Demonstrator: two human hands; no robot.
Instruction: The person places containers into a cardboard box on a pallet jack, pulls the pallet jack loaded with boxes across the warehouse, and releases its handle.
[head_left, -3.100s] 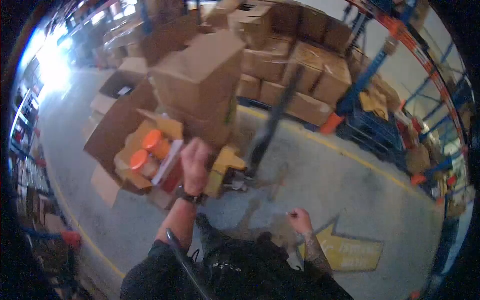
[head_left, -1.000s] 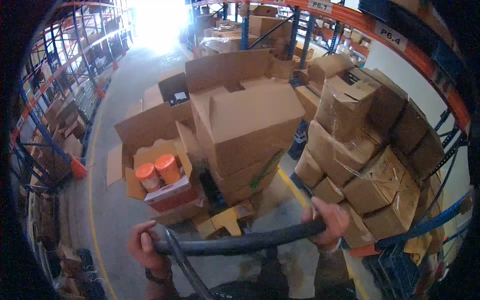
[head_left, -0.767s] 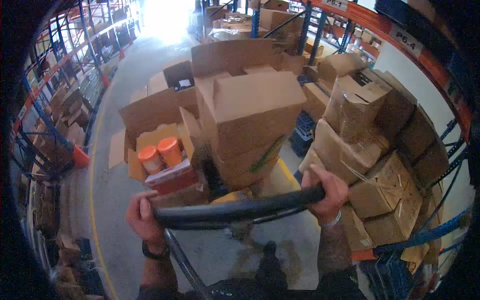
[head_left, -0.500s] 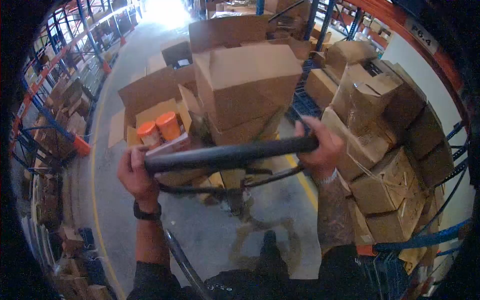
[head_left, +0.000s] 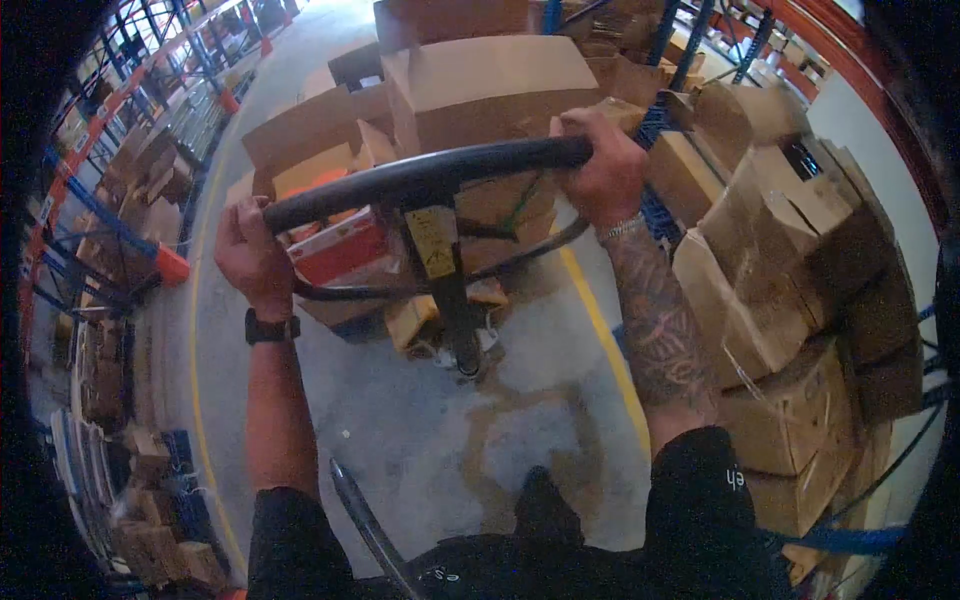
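My left hand [head_left: 252, 258], with a dark watch on its wrist, is closed round the left end of a pallet jack's black loop handle [head_left: 430, 175]. The other end is gripped by my right hand [head_left: 605, 168]. Both arms reach forward. Below the bar, the jack's shaft [head_left: 450, 305] carries a yellow label and runs down to the floor. Beyond the handle, large cardboard boxes [head_left: 490, 75] are stacked as a load. At its left, an open carton holds orange-topped items, partly hidden by the bar, beside a red and white box [head_left: 340, 248].
Bulging, worn cartons [head_left: 770, 240] are piled close on the right by blue racking. Racks with an orange post guard [head_left: 172, 264] line the left. Yellow lines [head_left: 600, 320] edge the grey aisle floor. A dark curved bar [head_left: 365, 520] rises near my body.
The handle and both hands have moved up in the view, away from my body, and my arms are straighter. More of the shaft and its yellow label shows. The right-hand cartons appear nearer.
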